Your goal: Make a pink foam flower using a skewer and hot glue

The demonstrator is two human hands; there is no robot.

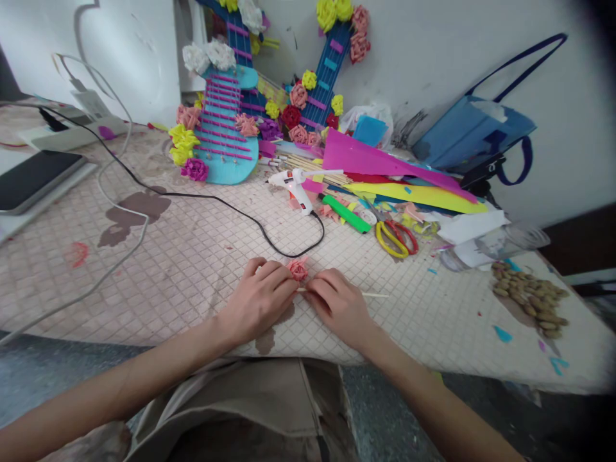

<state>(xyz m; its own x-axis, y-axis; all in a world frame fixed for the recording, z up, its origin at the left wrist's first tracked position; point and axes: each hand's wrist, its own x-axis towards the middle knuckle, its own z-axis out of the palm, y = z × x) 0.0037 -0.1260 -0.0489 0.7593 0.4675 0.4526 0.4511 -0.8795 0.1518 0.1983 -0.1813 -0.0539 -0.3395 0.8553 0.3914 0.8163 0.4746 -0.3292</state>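
Note:
My left hand (262,296) rests on the checked tablecloth (192,256) with its fingers pinched on a small pink foam rose (298,269). Close beside it, my right hand (337,301) has its fingers curled around a thin wooden stick (373,294) that pokes out to the right and runs toward the rose. Both hands meet at the rose, near the table's front edge.
A white glue gun (296,183) lies behind, its black cord (216,200) looping across the cloth. Foam sheets (380,160), a green marker (346,215), scissors (397,237), a flower-covered blue foam model (226,128), a blue bag (474,131), peanuts (529,296) and a power strip (67,135) are around.

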